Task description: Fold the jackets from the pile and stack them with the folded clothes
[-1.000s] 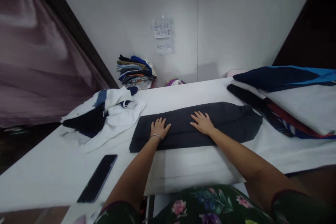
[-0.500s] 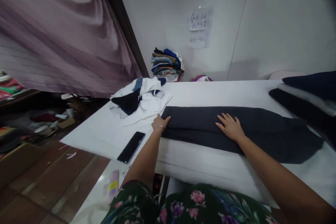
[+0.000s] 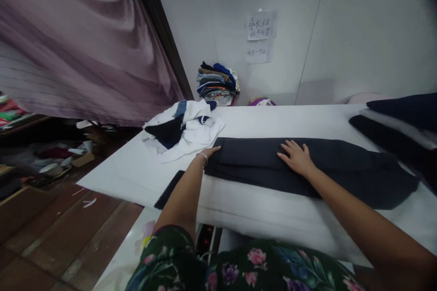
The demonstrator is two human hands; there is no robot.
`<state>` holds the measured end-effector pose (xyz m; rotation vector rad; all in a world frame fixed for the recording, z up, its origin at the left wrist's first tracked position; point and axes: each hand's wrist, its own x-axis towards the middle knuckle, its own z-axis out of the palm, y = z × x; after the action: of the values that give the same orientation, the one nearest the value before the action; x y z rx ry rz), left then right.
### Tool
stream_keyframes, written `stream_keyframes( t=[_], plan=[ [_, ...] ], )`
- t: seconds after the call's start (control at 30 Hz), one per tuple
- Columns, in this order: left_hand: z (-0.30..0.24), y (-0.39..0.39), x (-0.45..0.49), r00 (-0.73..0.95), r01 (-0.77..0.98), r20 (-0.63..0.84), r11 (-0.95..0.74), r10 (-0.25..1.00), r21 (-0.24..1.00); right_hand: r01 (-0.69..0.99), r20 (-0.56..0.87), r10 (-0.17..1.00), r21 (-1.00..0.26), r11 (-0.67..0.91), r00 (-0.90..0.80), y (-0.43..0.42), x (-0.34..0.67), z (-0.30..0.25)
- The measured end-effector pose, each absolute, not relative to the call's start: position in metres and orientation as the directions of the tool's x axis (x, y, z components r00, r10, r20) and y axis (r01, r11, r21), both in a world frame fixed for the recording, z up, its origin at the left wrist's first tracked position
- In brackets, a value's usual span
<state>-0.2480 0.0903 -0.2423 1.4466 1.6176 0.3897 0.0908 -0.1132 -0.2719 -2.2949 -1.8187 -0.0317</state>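
Basically, long dark-grey fabric garment [image 3: 336,166] lay on white-covered bench [image 3: 293,120], centre-right of frame; right hand [image 3: 300,160] flat on it, fingers spread; left hand [image 3: 208,151] touched its left end, pinch unclear.

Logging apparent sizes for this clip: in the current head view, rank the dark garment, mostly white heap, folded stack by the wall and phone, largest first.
1. Dark garment
2. Mostly white heap
3. Folded stack, farther from the camera
4. Phone, judged by its visible part; the left forearm hides some
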Motion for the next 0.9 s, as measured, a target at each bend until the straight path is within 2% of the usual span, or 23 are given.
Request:
stream_keyframes(
  t=[0.13, 0.3, 0.4, 0.5, 0.67, 0.77, 0.9],
  plan=[
    [-0.234, 0.089, -0.251, 0.205, 0.521, -0.537, 0.373, 0.818, 0.767, 0.991, 0.186, 0.976, -0.093, -0.093, 0.109, -0.109, 0.064, -0.283],
    [-0.219, 0.091, -0.254, 0.248, 0.446, -0.631, 0.492, 0.735, 0.748, 0.994, 0.182, 0.978, -0.076, -0.084, 0.097, -0.11, 0.054, -0.295],
    [-0.199, 0.091, -0.249, 0.275, 0.427, -0.631, 0.496, 0.725, 0.756, 0.992, 0.17, 0.98, -0.091, -0.087, 0.102, -0.11, 0.056, -0.293],
    [-0.167, 0.086, -0.233, 0.347, 0.457, -0.58, 0.407, 0.737, 0.791, 0.989, 0.161, 0.982, -0.12, -0.082, 0.1, -0.11, 0.057, -0.289],
    [-0.103, 0.067, -0.183, 0.486, 0.486, -0.423, 0.165, 0.765, 0.858, 0.978, 0.163, 0.981, -0.197, -0.073, 0.107, -0.111, 0.056, -0.287],
    [-0.069, 0.046, -0.143, 0.595, 0.493, -0.31, -0.032, 0.742, 0.869, 0.925, 0.159, 0.979, -0.374, -0.062, 0.129, -0.111, 0.057, -0.284],
    [-0.042, 0.005, -0.081, 0.688, 0.513, -0.158, -0.321, 0.708, 0.796, 0.799, 0.2, 0.964, -0.602, -0.019, 0.173, -0.11, 0.059, -0.277]
  ],
)
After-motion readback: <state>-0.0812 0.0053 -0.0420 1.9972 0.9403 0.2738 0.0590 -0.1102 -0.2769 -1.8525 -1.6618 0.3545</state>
